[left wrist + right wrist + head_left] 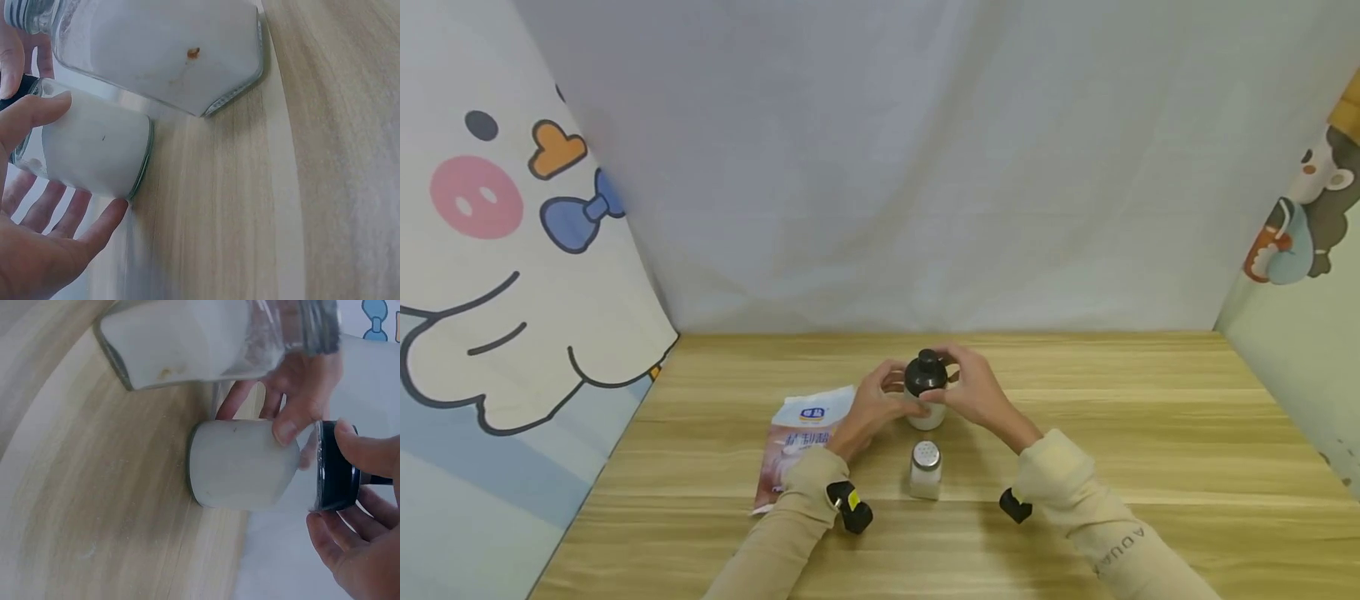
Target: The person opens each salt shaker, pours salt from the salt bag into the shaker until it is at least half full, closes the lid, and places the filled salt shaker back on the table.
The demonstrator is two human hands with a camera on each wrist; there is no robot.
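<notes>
A glass jar [927, 414] of white grains stands upright on the table. Its black lid [926, 375], topped by a knob, is at the jar's mouth; whether it is seated there I cannot tell. My left hand [880, 402] holds the jar, thumb on the near side and fingers around the glass, as the left wrist view shows. In the right wrist view, my right hand [369, 544] grips the lid [337, 465] by its side between thumb and fingers. Directly in front of the jar stands a glass shaker [926, 479] with a perforated metal cap, holding white contents.
A white and reddish-brown printed bag [797, 433] lies flat to the left, partly under my left forearm. The wooden table [1150, 433] meets a grey cloth backdrop [940, 208] behind. Cartoon-printed panels [535, 275] flank both sides.
</notes>
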